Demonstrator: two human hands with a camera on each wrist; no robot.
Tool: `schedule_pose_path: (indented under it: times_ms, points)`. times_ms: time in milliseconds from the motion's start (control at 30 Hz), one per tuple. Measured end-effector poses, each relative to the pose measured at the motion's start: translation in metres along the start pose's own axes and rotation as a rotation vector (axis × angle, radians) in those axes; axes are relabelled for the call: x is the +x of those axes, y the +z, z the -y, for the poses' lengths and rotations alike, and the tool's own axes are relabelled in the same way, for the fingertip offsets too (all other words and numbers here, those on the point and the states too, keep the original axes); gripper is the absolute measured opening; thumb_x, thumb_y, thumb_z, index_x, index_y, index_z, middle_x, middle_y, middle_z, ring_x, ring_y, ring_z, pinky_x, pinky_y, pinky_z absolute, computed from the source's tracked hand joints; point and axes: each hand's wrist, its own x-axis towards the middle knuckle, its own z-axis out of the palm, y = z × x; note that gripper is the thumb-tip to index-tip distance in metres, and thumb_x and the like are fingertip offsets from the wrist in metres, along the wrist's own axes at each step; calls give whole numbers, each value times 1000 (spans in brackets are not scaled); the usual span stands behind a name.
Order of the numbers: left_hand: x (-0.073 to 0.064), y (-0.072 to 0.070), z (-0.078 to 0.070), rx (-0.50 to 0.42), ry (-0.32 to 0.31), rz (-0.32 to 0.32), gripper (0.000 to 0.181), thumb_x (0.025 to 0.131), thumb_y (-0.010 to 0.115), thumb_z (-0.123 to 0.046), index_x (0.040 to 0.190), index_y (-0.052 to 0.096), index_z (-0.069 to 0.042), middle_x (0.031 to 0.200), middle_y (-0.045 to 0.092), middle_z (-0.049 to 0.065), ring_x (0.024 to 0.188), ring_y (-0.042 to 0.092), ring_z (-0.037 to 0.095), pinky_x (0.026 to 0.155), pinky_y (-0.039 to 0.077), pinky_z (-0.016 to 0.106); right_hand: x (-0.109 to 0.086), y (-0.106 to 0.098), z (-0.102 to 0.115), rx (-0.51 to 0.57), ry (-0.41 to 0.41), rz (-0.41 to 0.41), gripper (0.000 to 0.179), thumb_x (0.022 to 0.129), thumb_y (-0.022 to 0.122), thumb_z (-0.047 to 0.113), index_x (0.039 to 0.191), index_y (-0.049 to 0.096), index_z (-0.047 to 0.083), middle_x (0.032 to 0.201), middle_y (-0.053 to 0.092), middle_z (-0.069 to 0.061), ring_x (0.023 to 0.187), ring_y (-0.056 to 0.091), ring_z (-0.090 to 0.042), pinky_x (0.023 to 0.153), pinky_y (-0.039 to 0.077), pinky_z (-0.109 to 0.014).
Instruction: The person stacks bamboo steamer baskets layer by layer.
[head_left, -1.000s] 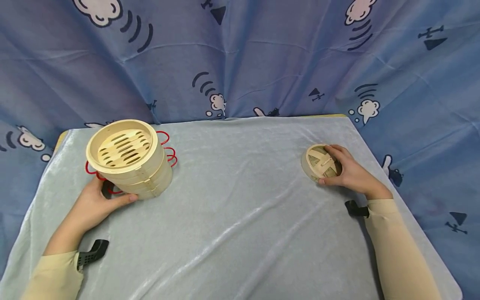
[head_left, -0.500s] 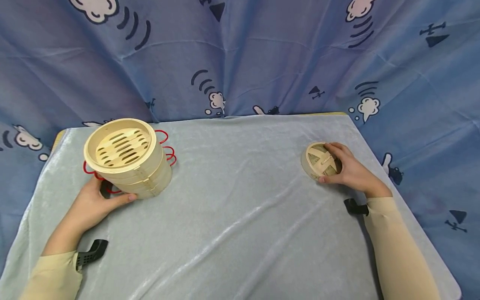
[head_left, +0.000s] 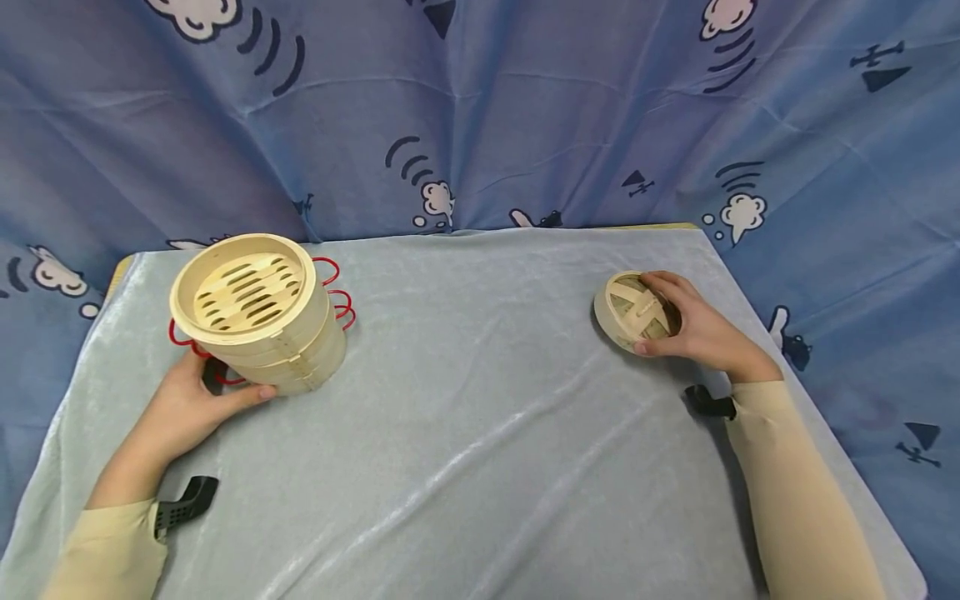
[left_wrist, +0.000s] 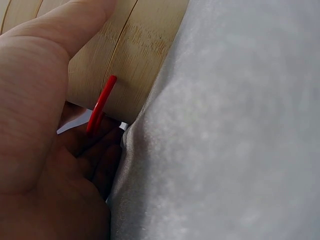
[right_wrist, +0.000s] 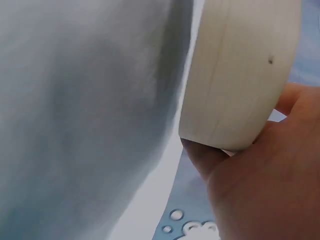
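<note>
At the left in the head view stands a stack of bamboo steamer baskets (head_left: 307, 350), with a slatted floor in the top tier and red loops at its sides. My left hand (head_left: 183, 408) grips the stack low on its near left side, the thumb along the front. In the left wrist view a red loop (left_wrist: 101, 102) hangs beside the palm, and some fingers are in shadow. On the right, my right hand (head_left: 701, 329) holds a small round bamboo steamer lid (head_left: 637, 310) with crossed strips on top. Its plain side wall (right_wrist: 237, 75) shows in the right wrist view, raised off the cloth.
A pale grey velvety cloth (head_left: 465, 392) with long creases covers the table. Behind and to the right hangs a blue patterned curtain (head_left: 525, 125). A wide stretch of cloth separates the stack from the lid.
My right hand has raised the small steamer lid slightly and moved it a little left and away from me, with a shadow now beside it. The left hand and the stack hold still.
</note>
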Motion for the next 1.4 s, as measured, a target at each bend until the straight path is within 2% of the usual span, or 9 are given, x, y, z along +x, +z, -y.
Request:
schedule_pose_path:
  times_ms: [333,567,733,900,1133,1400]
  points:
    - [1,-2,2,9,6,0,79,72,92,-29,137,47,-22,108,58,3,93,50,14,77,36,22,26,4,38,-7,-121,30,113,66,94,35,157,27,30,160,19,0,142,22,-25,105,24,-55]
    - [4,1,2,-14,7,9,80,72,92,-30,138,47,-26,110,59,1,92,52,14,76,39,21,40,5,65,-7,-181,46,116,62,96,31,156,29,30,159,20,5,140,25,-24,104,27,-53]
    - [4,-1,2,-20,11,10,81,72,92,-30,139,46,-25,113,58,1,94,52,13,77,38,20,56,8,88,-27,-234,72,119,60,98,31,156,29,29,159,21,6,141,24,-22,105,26,-52]
    - [3,-1,2,-6,12,8,77,72,91,-31,135,48,-21,111,59,3,94,51,14,77,37,21,64,12,128,-25,-293,113,118,60,97,32,156,30,25,158,20,7,139,26,-19,104,29,-47]
    - [4,-3,3,-8,20,3,76,72,92,-30,134,49,-22,109,59,2,93,51,14,77,37,22,67,14,201,5,-413,172,111,63,94,17,155,32,8,157,23,-9,137,28,-27,102,31,-48]
    - [3,-2,2,-15,17,9,75,72,91,-32,134,49,-20,112,61,3,94,53,14,77,39,20,87,19,249,-4,-526,204,110,63,93,17,154,33,7,157,24,-9,138,27,-23,104,33,-45]
